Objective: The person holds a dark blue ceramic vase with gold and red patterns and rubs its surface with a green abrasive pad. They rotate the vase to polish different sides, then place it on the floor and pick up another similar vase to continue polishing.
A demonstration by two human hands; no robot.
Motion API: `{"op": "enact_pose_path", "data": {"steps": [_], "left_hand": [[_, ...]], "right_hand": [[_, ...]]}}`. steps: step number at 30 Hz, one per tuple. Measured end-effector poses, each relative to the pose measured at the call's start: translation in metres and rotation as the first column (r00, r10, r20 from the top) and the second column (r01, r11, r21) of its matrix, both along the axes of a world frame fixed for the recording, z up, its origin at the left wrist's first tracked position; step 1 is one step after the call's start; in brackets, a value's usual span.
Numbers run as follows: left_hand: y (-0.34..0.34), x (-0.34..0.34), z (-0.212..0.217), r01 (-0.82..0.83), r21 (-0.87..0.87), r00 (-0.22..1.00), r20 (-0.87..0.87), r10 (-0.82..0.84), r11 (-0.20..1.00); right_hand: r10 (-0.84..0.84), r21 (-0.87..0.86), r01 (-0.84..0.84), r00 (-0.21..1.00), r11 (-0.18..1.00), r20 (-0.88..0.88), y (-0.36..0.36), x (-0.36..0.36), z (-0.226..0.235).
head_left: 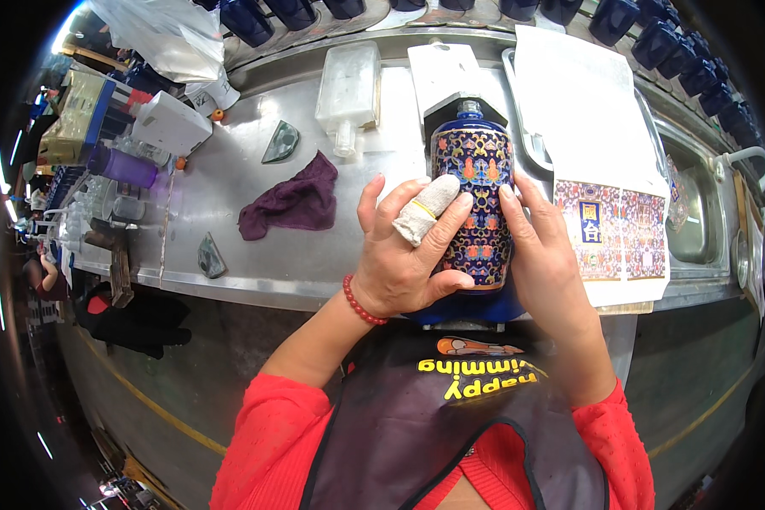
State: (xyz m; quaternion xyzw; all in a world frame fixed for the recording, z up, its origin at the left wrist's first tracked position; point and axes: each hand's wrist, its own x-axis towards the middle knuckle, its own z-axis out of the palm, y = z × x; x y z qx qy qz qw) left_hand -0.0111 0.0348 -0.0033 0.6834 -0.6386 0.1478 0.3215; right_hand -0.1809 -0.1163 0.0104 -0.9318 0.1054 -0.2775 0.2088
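A dark blue glass bottle (473, 212) lies with its neck pointing away from me, its face covered by a colourful floral decal. My left hand (408, 246) is open, its fingertips and thumb spread over the left part of the decal. A whitish cloth cover wraps one of its fingers, and a red bead bracelet circles the wrist. Against the bottle's right side, the fingers of my right hand (546, 242) hold it; that thumb is hidden. Right of the bottle lies a printed decal sheet (612, 229) with matching patterns, partly under a white sheet (578, 110).
A purple cloth (296, 200) lies on the metal table (221, 183), between two dark glassy pieces. Beyond it rests a clear bottle (348, 85). Blue vessels (612, 21) line the far side. A sink (693, 225) is at right; a purple container (123, 166) stands left.
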Motion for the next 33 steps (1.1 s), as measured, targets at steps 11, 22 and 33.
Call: {"op": "enact_pose_path", "data": {"steps": [11, 22, 33], "left_hand": [[0.001, -0.007, -0.004, 0.012, -0.018, 1.000, 0.025, -0.011, 1.000], [0.004, -0.011, 0.000, 0.088, 0.006, 0.991, 0.102, -0.088, 0.996], [0.000, -0.008, 0.007, 0.106, -0.010, 0.987, 0.124, -0.104, 0.994]], "right_hand": [[0.009, -0.036, -0.008, 1.000, 0.999, 0.017, -0.001, 0.000, -0.001], [0.036, -0.046, -0.033, 0.998, 0.998, 0.057, -0.019, -0.004, 0.008], [0.357, -0.137, -0.361, 0.933, 0.923, -0.051, -0.107, 0.102, 0.079]]}}
